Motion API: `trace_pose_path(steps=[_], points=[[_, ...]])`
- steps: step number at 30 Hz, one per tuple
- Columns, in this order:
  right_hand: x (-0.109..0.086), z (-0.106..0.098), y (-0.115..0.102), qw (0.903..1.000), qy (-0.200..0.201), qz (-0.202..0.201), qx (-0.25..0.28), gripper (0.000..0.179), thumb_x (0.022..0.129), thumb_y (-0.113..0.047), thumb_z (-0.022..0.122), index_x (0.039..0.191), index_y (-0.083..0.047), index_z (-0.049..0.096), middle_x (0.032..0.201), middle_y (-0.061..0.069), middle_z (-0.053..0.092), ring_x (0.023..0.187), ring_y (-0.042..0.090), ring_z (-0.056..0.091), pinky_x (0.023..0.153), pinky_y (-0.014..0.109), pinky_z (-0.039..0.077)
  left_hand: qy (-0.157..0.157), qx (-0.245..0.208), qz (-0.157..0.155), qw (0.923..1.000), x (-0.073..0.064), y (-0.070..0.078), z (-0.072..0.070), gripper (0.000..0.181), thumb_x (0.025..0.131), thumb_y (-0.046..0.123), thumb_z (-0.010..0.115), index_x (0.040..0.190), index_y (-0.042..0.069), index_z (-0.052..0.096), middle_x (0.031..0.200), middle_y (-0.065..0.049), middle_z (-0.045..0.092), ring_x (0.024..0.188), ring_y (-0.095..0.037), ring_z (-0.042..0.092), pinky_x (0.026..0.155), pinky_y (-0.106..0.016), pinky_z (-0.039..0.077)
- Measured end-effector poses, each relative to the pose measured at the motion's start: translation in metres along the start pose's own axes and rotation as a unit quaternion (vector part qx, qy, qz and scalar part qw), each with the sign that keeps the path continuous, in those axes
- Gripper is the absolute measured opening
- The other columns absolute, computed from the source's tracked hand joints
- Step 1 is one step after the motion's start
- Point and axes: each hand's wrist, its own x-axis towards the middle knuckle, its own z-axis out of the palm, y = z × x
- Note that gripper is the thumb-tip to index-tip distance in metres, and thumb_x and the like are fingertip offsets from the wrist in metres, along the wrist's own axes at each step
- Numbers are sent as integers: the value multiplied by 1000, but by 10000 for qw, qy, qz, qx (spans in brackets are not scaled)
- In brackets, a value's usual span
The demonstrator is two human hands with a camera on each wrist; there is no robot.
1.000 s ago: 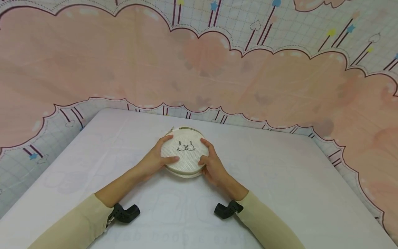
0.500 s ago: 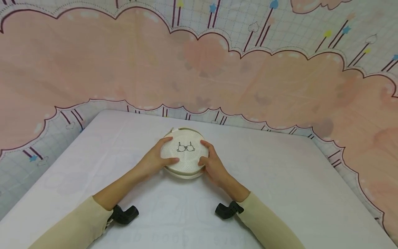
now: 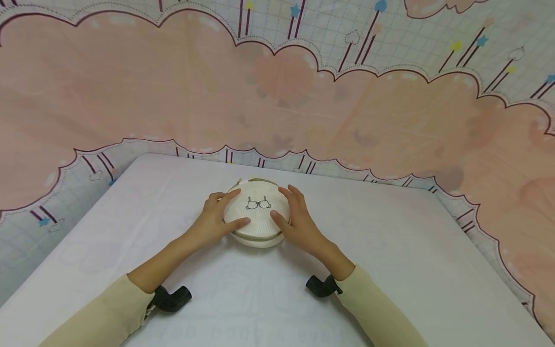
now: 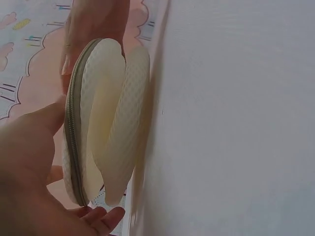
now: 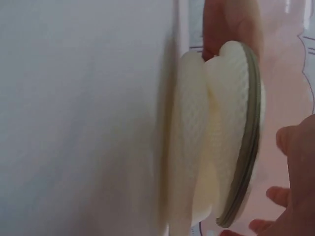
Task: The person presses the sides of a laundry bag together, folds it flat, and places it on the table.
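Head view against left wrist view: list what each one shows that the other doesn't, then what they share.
Only the head view: the black line drawing on the pouch's upper face, both pale sleeves and the black wrist devices.

Only the left wrist view: the pouch's side seen edge-on, with a deep fold between its upper and lower parts.

Both: the pouch and its zipper, the left hand, the right hand, the white table and the patterned backdrop.
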Motion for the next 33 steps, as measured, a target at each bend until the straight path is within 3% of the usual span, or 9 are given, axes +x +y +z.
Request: trace_pose_path(steps=[4,8,12,18,24,33], points=[[0,4,5,9990,-247,-248,-261,64,99,-32,52,151,-11,22,157,18,6,142,34,10,108,56,23,-116,160,279,9994,1,-3,2,84,86,39,70,150,7,26,143,-31,21,130,-48,25,102,-61,30],[0,7,8,9985,-494,-26,-252,66,99,-35,52,153,-16,19,158,15,2,143,31,5,109,56,21,-364,277,449,9979,1,-4,5,89,90,43,65,153,6,14,150,-32,6,133,-52,23,103,-62,28],[-1,8,9,9981,-524,238,-227,68,98,-38,52,153,-15,19,157,18,0,143,36,4,109,59,20,-455,269,487,9974,-1,-3,7,93,90,46,63,154,6,8,151,-32,-1,132,-54,24,103,-62,28],[-1,11,12,9965,-526,648,-42,74,96,-44,55,153,-13,18,157,22,1,142,40,7,108,60,21,-486,242,451,9975,-2,-4,11,95,89,44,65,154,7,7,152,-30,-2,131,-54,24,103,-62,28],[-4,14,11,9968,-486,598,212,77,93,-40,61,152,-10,21,156,24,4,140,44,7,106,63,20,-433,344,479,9973,-4,-7,14,93,89,44,66,153,5,11,152,-29,0,131,-53,26,102,-61,30],[-7,20,12,9977,-499,456,43,76,94,-40,59,151,-5,22,155,24,6,140,41,9,106,60,25,-228,634,395,9969,-6,-9,14,97,86,50,65,151,-1,14,150,-29,9,134,-48,24,103,-58,32]])
